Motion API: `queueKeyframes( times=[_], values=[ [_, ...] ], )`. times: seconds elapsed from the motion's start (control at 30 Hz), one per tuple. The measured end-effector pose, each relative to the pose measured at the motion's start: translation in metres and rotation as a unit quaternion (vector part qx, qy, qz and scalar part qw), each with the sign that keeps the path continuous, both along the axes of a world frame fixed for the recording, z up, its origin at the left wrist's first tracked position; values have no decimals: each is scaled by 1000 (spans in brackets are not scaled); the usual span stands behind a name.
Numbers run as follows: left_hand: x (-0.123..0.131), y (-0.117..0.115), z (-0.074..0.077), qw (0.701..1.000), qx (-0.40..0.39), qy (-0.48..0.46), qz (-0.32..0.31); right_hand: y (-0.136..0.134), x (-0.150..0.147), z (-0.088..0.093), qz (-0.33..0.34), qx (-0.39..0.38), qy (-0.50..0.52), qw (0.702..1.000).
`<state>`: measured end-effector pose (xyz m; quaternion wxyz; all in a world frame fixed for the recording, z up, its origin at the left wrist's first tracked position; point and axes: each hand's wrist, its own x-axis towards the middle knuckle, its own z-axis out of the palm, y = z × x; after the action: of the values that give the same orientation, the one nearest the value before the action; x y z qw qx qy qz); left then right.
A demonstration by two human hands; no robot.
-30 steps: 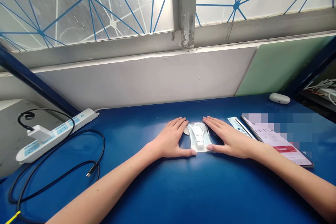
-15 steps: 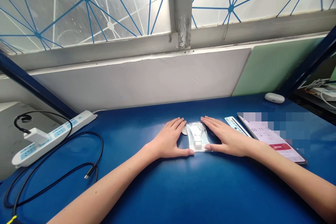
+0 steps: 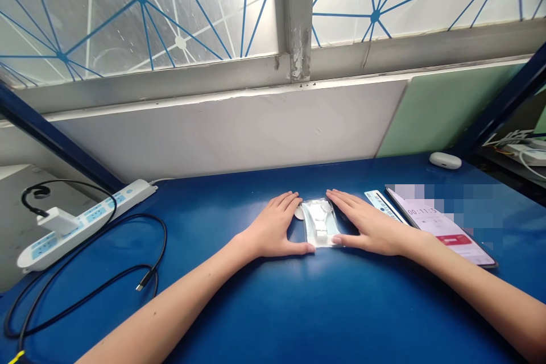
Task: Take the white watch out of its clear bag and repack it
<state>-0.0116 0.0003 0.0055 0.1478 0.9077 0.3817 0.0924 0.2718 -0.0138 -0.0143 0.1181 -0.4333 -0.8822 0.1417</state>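
Observation:
A small clear plastic packet [image 3: 321,223] with a whitish item inside lies flat on the blue table [image 3: 273,307]. My left hand [image 3: 278,228] rests on the table at its left side, fingers stretched forward and thumb tip at the packet's lower left corner. On the other side lies my right hand [image 3: 367,226], palm down, its thumb on the lower right corner and its fingertips by the upper right one. A round whitish object [image 3: 299,212] shows partly beside my left fingers. Neither hand is closed around anything.
A white power strip [image 3: 91,219] with a plugged-in charger [image 3: 60,220] and a looped black cable [image 3: 164,239] is at the left. To the right are a blue-and-white ruler-like strip [image 3: 381,203], a tablet-like device [image 3: 454,233] showing a timer, and a white case [image 3: 445,160].

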Motion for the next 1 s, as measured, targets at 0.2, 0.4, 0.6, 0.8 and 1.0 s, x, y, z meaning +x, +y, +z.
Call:
queueKeyframes(
  times=[0.2, 0.4, 0.6, 0.8, 1.0],
  values=[
    [0, 1, -2, 1000, -2, -17, 3, -1, 0, 1, 3, 3, 2, 1000],
    [-1, 1, -3, 1000, 2, -9, -4, -1, -2, 6, 17, -10, 2, 1000],
    [-3, 1, -4, 1000, 19, 3, -23, 0, -5, 10, 7, 28, 31, 999],
    [-2, 0, -5, 999, 33, 0, -13, 0, -7, 14, -35, 80, 58, 994],
    [-2, -1, -6, 998, 36, -11, 40, -4, -10, 18, 17, 67, 69, 995]
  ],
)
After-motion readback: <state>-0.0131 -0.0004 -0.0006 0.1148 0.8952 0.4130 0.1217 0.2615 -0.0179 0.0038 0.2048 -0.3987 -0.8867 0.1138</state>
